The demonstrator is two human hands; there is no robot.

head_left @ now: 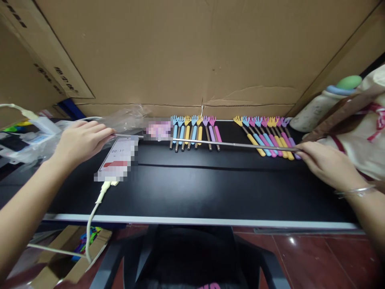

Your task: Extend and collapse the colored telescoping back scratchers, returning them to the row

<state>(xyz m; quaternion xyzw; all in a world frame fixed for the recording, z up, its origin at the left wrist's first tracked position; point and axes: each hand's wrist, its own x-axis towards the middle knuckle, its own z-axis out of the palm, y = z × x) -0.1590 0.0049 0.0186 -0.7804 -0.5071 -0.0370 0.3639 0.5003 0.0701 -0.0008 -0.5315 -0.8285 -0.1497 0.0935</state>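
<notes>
Stretched across the black table is a long, thin telescopic metal rod (249, 145), with joints showing along it. My left hand (84, 140) is closed on its left end and my right hand (326, 162) on its right end; both ends are hidden in the fingers. Behind and under the rod lie back scratchers with small claw heads and coloured grips: one group (195, 134) in the middle, blue, yellow, purple and pink, and another group (270, 138) nearer my right hand. A phone (116, 158) showing a timer lies beside my left hand.
Cardboard (192, 52) walls the back. Clear plastic bags (126, 118) lie at the left, a white cable (93, 212) runs from the phone, and an open box (60, 257) stands below. At right are a bottle (319, 108) and a cloth bag (357, 132). A chair (189, 257) stands in front.
</notes>
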